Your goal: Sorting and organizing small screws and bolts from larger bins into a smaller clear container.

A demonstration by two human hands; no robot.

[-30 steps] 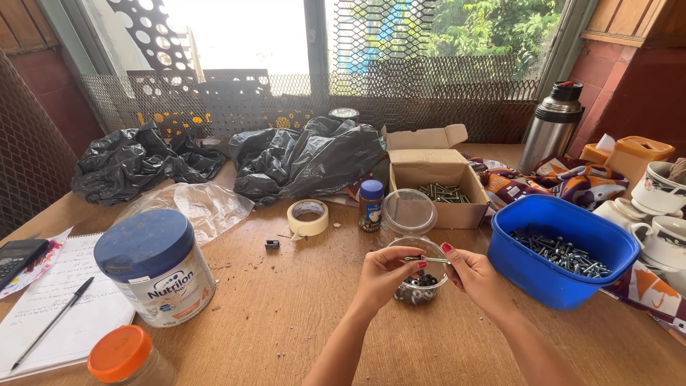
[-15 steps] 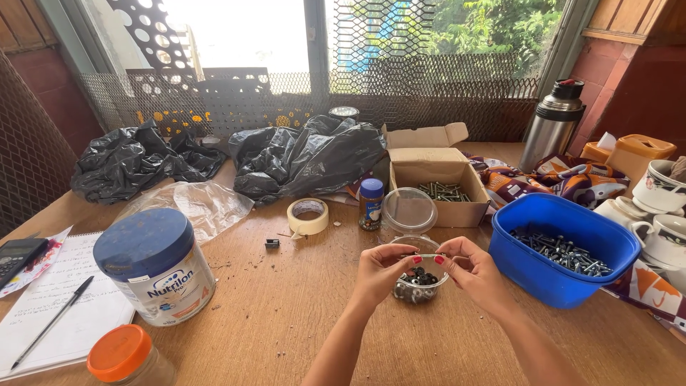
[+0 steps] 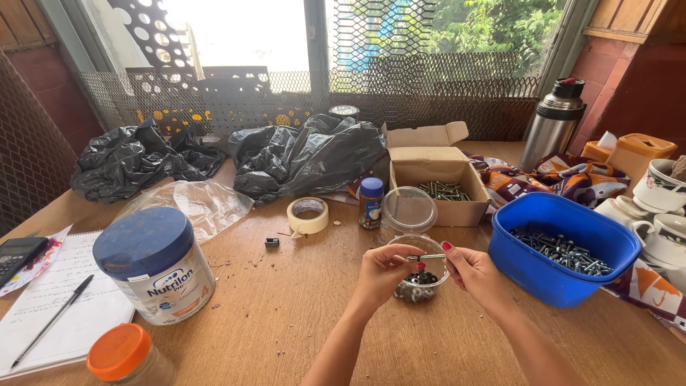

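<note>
Bolt (image 3: 426,256) pinched between left hand (image 3: 382,271) and right hand (image 3: 475,274) grip.

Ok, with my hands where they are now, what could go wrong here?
The bolt, held between the left hand and right hand, might slip and fall beside the small clear tub rather than into it. That light tub could tip if a hand bumps it. The blue tub of bolts stands near the right forearm.
</note>
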